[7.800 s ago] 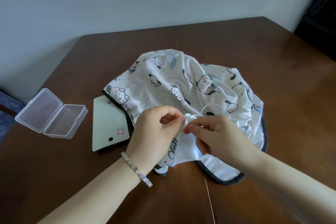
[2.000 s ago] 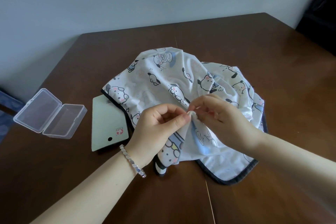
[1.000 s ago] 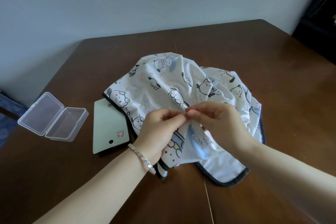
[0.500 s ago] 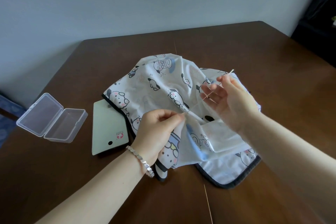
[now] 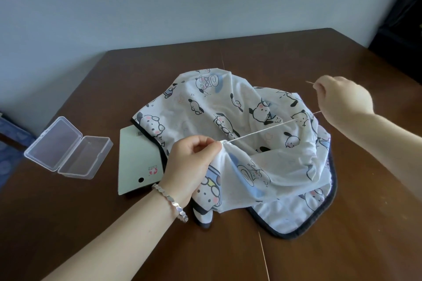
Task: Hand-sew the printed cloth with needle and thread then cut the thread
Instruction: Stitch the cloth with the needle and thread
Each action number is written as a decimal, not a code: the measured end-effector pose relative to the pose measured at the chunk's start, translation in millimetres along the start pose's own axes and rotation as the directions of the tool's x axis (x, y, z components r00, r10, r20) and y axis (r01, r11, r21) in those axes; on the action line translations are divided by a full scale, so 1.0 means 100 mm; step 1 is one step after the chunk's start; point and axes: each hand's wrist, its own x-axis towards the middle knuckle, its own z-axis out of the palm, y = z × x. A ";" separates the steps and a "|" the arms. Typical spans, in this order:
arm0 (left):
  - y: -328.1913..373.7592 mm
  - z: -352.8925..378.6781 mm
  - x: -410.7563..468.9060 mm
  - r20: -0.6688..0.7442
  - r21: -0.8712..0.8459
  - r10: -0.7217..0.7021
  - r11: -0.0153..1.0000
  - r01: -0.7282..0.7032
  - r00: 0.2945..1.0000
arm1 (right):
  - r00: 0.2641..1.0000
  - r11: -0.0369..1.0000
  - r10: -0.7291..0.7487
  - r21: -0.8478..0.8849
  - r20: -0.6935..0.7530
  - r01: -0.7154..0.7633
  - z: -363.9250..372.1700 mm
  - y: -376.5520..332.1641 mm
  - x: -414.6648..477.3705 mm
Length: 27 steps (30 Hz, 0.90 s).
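Well, nearest to me is my left hand (image 5: 191,166), with a silver bracelet (image 5: 171,202) on the wrist. Its thumb and fingers are curled in and pinch a little fold of the printed cloth (image 5: 239,102), lifting that bit up.

The cloth is white, with cartoon puppies on it in black, blue and pink. It has a dark edge (image 5: 296,234) all around. It lies in a loose, bumpy heap in the middle of the brown table (image 5: 91,223), and most of it spreads out to the right of my left hand and beyond it.

A white thread (image 5: 262,130) comes out of the cloth right at my left fingertips. It runs tight and straight over the heap, going far and to the right.

It ends at my right hand (image 5: 344,100), which is up in the air past the right side of the cloth. Those fingers are curled shut and pinch the needle (image 5: 309,83). Its thin tip pokes out to the left.

On the left a pale green card (image 5: 137,159) is partly under the cloth, and a clear plastic box (image 5: 66,147) lies open beside it.
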 end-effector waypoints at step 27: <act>0.03 -0.02 -0.04 0.125 0.084 0.127 0.987 -0.138 0.984 | 0.875 0.651 -0.236 0.738 0.422 -0.180 -0.33 -0.73 -0.63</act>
